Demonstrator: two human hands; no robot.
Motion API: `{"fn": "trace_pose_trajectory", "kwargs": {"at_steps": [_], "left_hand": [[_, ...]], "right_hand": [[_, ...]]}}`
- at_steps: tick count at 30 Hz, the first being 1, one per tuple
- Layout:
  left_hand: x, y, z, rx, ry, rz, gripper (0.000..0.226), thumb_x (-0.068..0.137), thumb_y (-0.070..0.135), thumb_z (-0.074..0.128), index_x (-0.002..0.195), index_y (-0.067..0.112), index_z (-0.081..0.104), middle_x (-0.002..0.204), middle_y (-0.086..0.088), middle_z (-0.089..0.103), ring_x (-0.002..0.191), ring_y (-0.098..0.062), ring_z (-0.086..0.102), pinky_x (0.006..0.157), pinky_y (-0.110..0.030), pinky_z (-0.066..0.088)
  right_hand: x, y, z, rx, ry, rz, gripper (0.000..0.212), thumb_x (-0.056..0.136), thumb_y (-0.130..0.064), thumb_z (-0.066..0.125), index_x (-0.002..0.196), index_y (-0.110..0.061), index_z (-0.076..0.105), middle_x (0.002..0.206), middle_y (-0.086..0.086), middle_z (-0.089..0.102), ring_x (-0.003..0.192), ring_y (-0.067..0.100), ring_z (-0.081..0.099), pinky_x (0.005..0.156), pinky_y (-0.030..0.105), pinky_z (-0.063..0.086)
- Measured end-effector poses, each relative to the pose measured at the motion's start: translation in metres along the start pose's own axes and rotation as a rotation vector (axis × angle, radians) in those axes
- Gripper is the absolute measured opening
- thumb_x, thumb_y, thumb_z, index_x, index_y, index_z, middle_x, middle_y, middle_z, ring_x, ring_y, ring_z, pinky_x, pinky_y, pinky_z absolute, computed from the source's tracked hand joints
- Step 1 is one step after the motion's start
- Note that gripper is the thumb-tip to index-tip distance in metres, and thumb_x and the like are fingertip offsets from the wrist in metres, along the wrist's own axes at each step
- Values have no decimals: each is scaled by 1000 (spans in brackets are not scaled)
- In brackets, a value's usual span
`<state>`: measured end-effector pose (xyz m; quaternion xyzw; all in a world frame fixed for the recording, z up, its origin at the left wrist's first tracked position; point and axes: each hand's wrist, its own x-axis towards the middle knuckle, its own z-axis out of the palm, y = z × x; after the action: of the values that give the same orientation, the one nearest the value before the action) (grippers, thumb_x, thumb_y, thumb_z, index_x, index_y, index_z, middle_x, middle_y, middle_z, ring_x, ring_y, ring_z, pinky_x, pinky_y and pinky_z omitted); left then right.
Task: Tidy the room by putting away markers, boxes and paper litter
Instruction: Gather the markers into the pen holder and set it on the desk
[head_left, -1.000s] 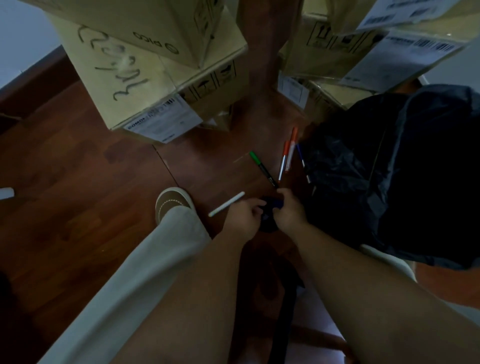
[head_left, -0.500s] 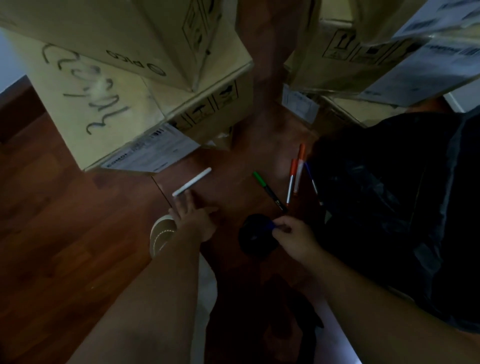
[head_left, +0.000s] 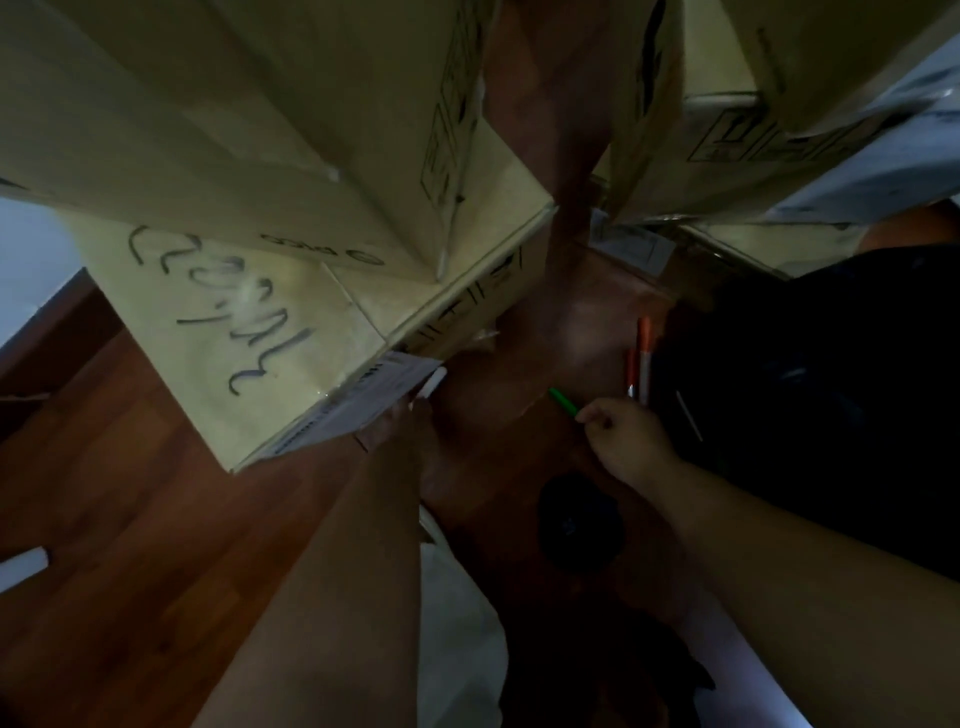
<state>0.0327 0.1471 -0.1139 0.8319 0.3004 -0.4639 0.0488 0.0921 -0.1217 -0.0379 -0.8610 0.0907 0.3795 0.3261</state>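
Observation:
My right hand (head_left: 623, 444) pinches the near end of a green marker (head_left: 563, 401) lying on the wooden floor (head_left: 156, 519). An orange marker (head_left: 644, 353) and a red one (head_left: 630, 371) lie side by side just beyond that hand. A thin pale marker (head_left: 688, 421) rests on the black bag (head_left: 805, 389). My left hand (head_left: 400, 431) reaches under the corner of a cardboard box (head_left: 218, 332) and covers the lower end of a white marker (head_left: 434, 384). It is too dark to see that hand's grip.
Stacked cardboard boxes (head_left: 727, 130) crowd the far side, with a narrow gap of floor between them. A dark round object (head_left: 579, 525) sits on the floor near my right wrist. A white scrap (head_left: 23, 566) lies at the left edge. My pale trouser leg (head_left: 457, 623) is below.
My right hand let go of the dark round object and moved forward onto the green marker. My left hand reached further onto the white marker. The camera leaned in closer.

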Motion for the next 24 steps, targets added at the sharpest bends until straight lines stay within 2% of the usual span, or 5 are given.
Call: {"fn": "trace_pose_trajectory", "kwargs": {"at_steps": [3, 7, 9, 16, 24], "left_hand": [[-43, 16, 9, -140, 70, 332, 54, 97, 25, 49, 147, 14, 33, 153, -14, 21, 131, -40, 37, 110, -48, 35], [-62, 22, 26, -368, 16, 264, 41, 96, 18, 51, 135, 9, 50, 146, -11, 41, 128, -33, 47, 99, -24, 43], [-67, 17, 31, -272, 11, 305, 40, 95, 18, 55, 134, 10, 51, 141, -11, 44, 123, -29, 49, 81, -9, 40], [-59, 17, 38, 123, 7, 457, 37, 97, 32, 51, 127, 11, 54, 135, -17, 49, 111, -33, 59, 94, -40, 52], [-98, 17, 20, -417, 88, 483, 14, 86, 22, 65, 96, 18, 55, 88, 2, 61, 81, -22, 64, 65, -23, 42]], "right_hand": [[8, -6, 1, -208, -63, -34, 29, 88, -11, 58, 116, -9, 68, 126, 16, 59, 112, 31, 59, 93, 27, 45], [15, -11, 2, -365, -126, -66, 40, 87, -8, 59, 127, -10, 59, 136, 18, 48, 121, 35, 52, 103, 33, 43], [17, -11, 5, -430, -159, -64, 42, 87, -6, 58, 128, -9, 55, 137, 20, 46, 122, 37, 52, 103, 37, 44], [32, -6, 21, -565, -186, -50, 49, 91, -3, 44, 138, -10, 35, 127, 24, 56, 113, 40, 58, 88, 43, 48], [26, -11, 6, -125, -84, -31, 39, 86, -12, 63, 125, -6, 57, 123, 19, 62, 111, 33, 59, 88, 30, 47]]}}
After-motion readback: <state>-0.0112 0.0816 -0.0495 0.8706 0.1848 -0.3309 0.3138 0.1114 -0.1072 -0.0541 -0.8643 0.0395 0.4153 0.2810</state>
